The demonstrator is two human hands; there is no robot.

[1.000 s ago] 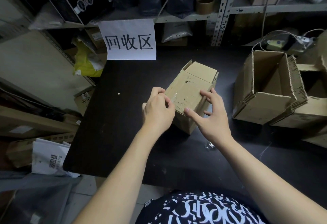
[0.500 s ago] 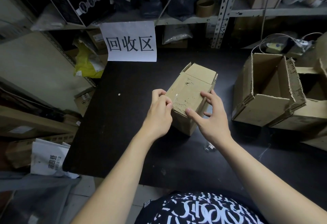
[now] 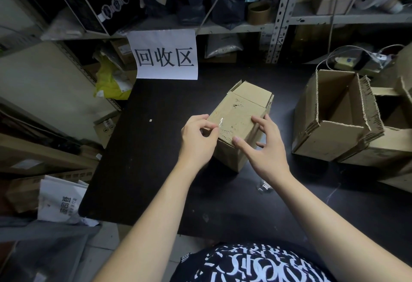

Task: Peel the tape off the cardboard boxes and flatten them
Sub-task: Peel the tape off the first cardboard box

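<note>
A small brown cardboard box [image 3: 239, 113] lies on its side in the middle of the black table [image 3: 156, 152], its far flaps ajar. Clear tape [image 3: 220, 124] shines on its upper face near the left edge. My left hand [image 3: 197, 140] is at that edge, thumb and forefinger pinched on the tape strip. My right hand [image 3: 263, 148] rests spread on the box's near right corner, thumb on the top face, fingers against the side.
Two larger open cardboard boxes [image 3: 338, 116] stand at the right of the table. A white paper sign [image 3: 166, 55] hangs at the back under metal shelves [image 3: 278, 14]. A crumpled scrap of tape [image 3: 264, 187] lies near my right forearm. Cartons and bags crowd the floor at left.
My left hand's fingers have uncurled slightly and now pinch the tape at the box's left edge. The right hand has stayed on the box.
</note>
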